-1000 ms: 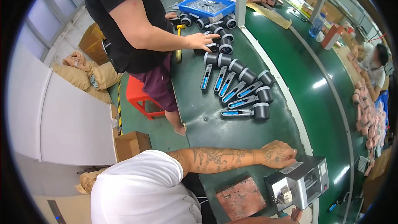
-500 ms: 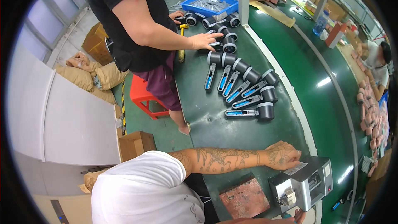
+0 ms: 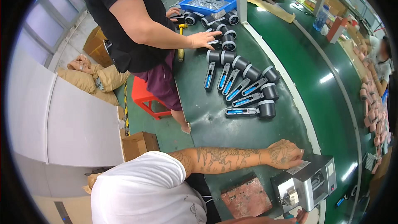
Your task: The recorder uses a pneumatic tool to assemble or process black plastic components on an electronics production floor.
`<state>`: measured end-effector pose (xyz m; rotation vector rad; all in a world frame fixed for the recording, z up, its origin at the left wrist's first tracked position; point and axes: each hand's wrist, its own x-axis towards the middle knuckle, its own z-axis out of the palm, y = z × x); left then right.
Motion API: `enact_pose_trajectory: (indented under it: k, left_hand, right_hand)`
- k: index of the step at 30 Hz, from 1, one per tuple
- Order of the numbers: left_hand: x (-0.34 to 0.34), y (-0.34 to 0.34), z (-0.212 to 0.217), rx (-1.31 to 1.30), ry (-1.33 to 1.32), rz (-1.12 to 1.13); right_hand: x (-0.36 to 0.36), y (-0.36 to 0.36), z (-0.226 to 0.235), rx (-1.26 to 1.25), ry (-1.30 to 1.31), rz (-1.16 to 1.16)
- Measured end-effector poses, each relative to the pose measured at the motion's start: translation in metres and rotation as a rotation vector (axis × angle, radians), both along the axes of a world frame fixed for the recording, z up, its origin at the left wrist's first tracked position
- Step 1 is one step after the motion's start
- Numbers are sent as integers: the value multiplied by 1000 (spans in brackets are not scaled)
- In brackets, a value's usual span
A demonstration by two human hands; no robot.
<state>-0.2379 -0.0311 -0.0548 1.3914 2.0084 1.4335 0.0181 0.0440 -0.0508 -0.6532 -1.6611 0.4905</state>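
Note:
My left hand (image 3: pixel 285 153) lies at the end of my tattooed forearm, fingers curled, on the green table (image 3: pixel 207 112) against the top corner of a grey box-shaped machine (image 3: pixel 306 184). It touches a white label on that machine; I see nothing in it. Only a sliver of my right hand (image 3: pixel 299 216) shows at the bottom edge, under the machine's front, beside a small blue-green item. A reddish-brown pad (image 3: pixel 246 197) lies left of the machine.
Several grey handheld devices with blue-lit handles (image 3: pixel 246 89) lie fanned on the table. A person in a black shirt has a hand (image 3: pixel 207 39) on the ones further up. Behind are a blue tray (image 3: pixel 209 3), a yellow mallet (image 3: pixel 180 41) and a red stool (image 3: pixel 145 99).
My left hand stays by the grey machine. The other person's hand has shifted a little along the row of devices. The view has drifted slightly.

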Motion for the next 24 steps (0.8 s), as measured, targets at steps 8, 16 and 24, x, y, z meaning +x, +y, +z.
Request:
enact_pose_trajectory:
  k: [8, 16, 24]
  left_hand:
    - [-1, 1, 0, 30, 12, -1]
    - [-1, 2, 7, -83, -67, -25]
    - [-2, 0, -1, -50, -36, -2]
  right_hand:
    - [2, -1, 7, 10, -100, -47]
    - [9, 3, 1, -40, -67, -7]
    - [83, 131, 60, 379, -860, 350]
